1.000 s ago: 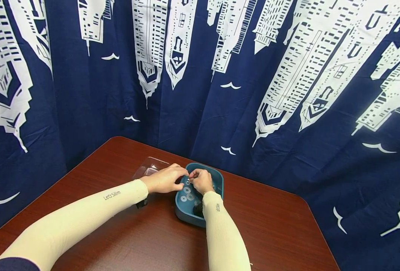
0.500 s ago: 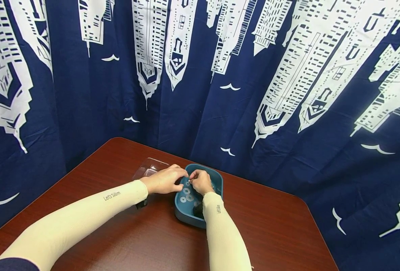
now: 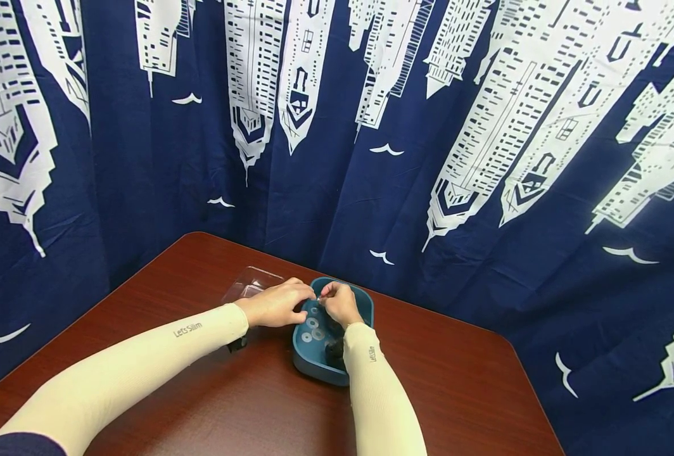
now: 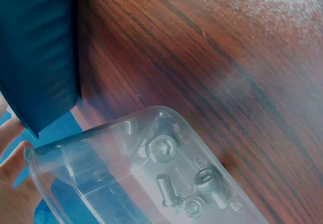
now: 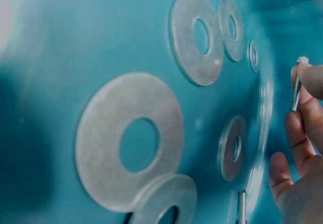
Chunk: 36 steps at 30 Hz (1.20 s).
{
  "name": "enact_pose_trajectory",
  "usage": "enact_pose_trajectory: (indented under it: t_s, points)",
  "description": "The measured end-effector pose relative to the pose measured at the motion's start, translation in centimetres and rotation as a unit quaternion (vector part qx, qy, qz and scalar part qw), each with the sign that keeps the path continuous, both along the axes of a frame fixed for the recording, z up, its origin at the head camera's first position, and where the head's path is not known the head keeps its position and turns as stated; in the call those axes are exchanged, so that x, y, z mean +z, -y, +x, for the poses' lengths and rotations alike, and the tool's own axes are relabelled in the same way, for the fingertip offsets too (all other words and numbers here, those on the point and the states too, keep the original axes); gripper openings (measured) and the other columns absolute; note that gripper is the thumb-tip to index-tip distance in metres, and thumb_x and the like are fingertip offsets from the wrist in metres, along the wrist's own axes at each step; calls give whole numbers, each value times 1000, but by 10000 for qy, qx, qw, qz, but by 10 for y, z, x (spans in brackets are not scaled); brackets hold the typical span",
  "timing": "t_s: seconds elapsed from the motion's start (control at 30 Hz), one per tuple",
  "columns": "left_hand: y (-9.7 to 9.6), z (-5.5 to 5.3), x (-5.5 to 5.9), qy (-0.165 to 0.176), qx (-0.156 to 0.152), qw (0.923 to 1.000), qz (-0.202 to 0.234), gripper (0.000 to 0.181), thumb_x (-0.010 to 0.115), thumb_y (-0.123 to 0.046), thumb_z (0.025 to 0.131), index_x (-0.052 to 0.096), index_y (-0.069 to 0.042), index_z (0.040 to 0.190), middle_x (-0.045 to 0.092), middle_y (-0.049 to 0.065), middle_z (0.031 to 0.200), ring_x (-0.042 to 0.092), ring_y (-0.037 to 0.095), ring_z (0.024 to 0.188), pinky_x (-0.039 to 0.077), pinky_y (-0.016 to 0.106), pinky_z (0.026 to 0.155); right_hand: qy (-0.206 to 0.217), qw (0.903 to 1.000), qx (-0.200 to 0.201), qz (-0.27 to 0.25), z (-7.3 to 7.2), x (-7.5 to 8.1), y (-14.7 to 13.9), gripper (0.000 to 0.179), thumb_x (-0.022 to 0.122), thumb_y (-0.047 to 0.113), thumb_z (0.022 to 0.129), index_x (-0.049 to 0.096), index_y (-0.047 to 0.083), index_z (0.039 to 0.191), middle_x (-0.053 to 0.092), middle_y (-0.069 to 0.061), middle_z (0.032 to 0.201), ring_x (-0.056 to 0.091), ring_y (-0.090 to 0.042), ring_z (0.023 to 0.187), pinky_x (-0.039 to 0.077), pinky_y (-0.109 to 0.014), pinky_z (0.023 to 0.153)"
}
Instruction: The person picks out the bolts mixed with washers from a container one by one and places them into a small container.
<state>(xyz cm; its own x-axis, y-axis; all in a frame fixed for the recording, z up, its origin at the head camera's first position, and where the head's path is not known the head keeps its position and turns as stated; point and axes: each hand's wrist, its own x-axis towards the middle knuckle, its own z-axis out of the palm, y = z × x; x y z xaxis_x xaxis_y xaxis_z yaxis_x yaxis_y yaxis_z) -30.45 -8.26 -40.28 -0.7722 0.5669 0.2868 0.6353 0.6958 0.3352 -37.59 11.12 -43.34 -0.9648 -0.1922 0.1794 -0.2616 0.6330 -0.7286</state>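
My right hand (image 3: 341, 305) is inside the blue plastic bin (image 3: 321, 375). Its thumb and finger pinch a small bolt (image 5: 296, 93), tilted with its head upward, in the right wrist view. Several flat washers (image 5: 91, 143) of different sizes lie on the bin floor. Near the bottom of that view another thin bolt (image 5: 243, 206) shows in part. Over the bin's left rim, my left hand (image 3: 277, 304) has its fingers and thumb spread apart, near the right fingertips. In the left wrist view its fingers are beside the bin's edge, partly seen through clear plastic.
A clear plastic tray (image 4: 108, 138) holding several socket-head bolts (image 4: 166, 191) stands left of the bin, behind my left hand. Both sit on a reddish-brown wooden table (image 3: 462, 380). A blue curtain (image 3: 337, 190) with a white skyline print hangs behind the table.
The head view has shifted slightly. Both hands keep nearly the same places; the right fingertips move a little over the bin with the bolt pinched.
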Motion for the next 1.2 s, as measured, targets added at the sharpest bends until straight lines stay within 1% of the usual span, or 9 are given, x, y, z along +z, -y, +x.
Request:
enact_pose_trajectory:
  t_s: [0.2,0.33,0.43,0.57,0.67,0.83,1.07,1.2]
  points:
    - [3,-1,3,17,4,10000,-16,40,68,-21,92,65,-9,130,65,2,130,50,21,127,48,40,105,48,9994,26,-333,1,3,1,13,73,-2,82,64,7,84,65,-2,74,58,-13,67,48,-23,63]
    - [7,-3,6,-152,85,9998,-75,39,67,-22,93,65,-11,130,65,2,129,51,21,126,50,39,102,66,9985,104,-534,2,9,2,11,72,-3,84,64,5,85,64,-4,75,58,-14,68,48,-24,64]
    - [11,-4,10,-212,171,9996,-30,38,67,-23,93,65,-12,130,65,1,129,51,21,126,50,40,103,64,9977,159,-657,3,14,2,10,71,-3,86,64,4,86,64,-4,75,57,-15,68,48,-25,65]
    - [17,-3,16,-112,261,9996,41,39,67,-23,94,64,-12,131,64,2,131,51,22,128,48,43,105,66,9965,219,-800,4,18,1,10,71,-4,85,64,2,87,64,-5,75,56,-15,69,47,-25,65]
    - [21,-2,18,-80,323,9994,-12,41,67,-23,94,63,-11,133,63,3,134,50,23,130,48,44,106,75,9961,235,-852,5,21,2,10,70,-5,86,63,2,87,66,-5,76,57,-14,69,49,-24,66]
    - [28,-2,21,-162,362,9992,1,43,68,-23,93,63,-10,133,63,4,134,50,24,130,48,44,106,64,9953,280,-928,8,28,6,11,69,-6,87,63,3,86,68,-7,80,60,-13,72,50,-23,67]
    - [40,0,26,-205,510,9985,-27,42,66,-25,93,63,-12,133,62,4,136,49,25,133,46,46,107,-42,9952,526,-824,10,40,11,9,68,-6,87,62,1,84,67,-6,80,57,-14,71,47,-23,65]
    - [46,1,27,-168,574,9982,3,42,67,-25,93,63,-11,132,62,4,134,51,23,128,51,44,100,-63,9946,603,-840,10,45,13,10,66,-7,87,63,1,84,70,-8,82,58,-14,73,47,-24,66]
